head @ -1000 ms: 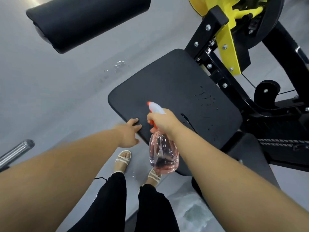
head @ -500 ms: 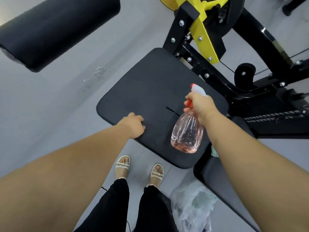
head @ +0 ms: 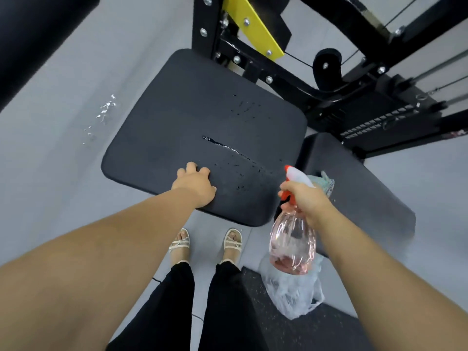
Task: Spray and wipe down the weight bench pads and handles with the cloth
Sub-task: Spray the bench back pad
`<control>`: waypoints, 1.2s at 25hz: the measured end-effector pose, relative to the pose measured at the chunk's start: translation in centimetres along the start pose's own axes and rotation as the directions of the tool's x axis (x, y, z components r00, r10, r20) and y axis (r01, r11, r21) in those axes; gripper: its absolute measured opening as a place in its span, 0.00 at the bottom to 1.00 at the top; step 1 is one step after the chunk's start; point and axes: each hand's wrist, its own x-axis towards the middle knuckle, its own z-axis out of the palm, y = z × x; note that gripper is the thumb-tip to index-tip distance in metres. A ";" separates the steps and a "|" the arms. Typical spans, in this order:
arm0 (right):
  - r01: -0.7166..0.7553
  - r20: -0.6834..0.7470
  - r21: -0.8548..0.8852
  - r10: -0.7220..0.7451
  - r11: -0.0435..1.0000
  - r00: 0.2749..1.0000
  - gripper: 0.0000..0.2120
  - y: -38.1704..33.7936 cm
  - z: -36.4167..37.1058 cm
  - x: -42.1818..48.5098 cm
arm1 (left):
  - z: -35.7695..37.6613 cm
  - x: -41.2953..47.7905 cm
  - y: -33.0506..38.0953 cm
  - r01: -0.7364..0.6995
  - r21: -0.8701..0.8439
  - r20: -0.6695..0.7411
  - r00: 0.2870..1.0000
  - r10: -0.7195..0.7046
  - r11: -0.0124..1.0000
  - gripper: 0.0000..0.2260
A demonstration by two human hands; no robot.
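Right hand (head: 302,198) grips the neck of the spray bottle (head: 292,245), fingers wrapped round it just under the white and orange-red trigger head, one finger on the trigger. Bottle is clear pink plastic with a little pink liquid at the bottom. It hangs tilted and off the surface, past the right near corner of the seat pad (head: 177,117), nozzle pointing over the pad.

Left hand (head: 195,184) rests knuckles-up on the near edge of the seat pad, fingers curled under, fingertips on the pad. Nothing visible in it.

Seat pad is black with rounded corners. A wet streak (head: 228,148) runs across its middle, droplets scattered round it and more up near the far right corner.

Cloth (head: 326,182), teal-green and bunched, lies on the second black pad (head: 359,193) to the right, partly hidden behind the bottle head. Neither hand touches it.

On the grey floor (head: 63,173), below the bottle, a crumpled clear plastic bag (head: 293,295) at the edge of a dark speckled mat (head: 291,333). Wet splashes (head: 105,110) on the floor left of the seat pad.

Person's feet in pale sandals (head: 180,243) stand just in front of the seat pad, black trousers above. Black machine frame (head: 336,92) with a yellow plate (head: 253,26) behind the pad; black roller pad (head: 38,34) top left.
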 end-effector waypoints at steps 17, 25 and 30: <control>0.207 -0.062 0.072 -0.203 0.976 0.977 0.15 -1.1 -4.3 1.7 | 0.4 1.0 6.2 -0.054 0.020 0.017 0.998 0.053 0.998 0.24; 0.194 0.047 0.082 -0.198 0.978 0.979 0.13 -4.2 -3.9 3.0 | -1.6 1.8 6.8 0.019 -0.056 0.074 0.997 -0.015 0.998 0.22; 0.372 0.216 0.041 -0.372 0.927 0.903 0.24 -4.8 -2.0 2.1 | -3.5 1.5 6.4 -0.136 -0.457 0.183 0.953 0.243 0.879 0.28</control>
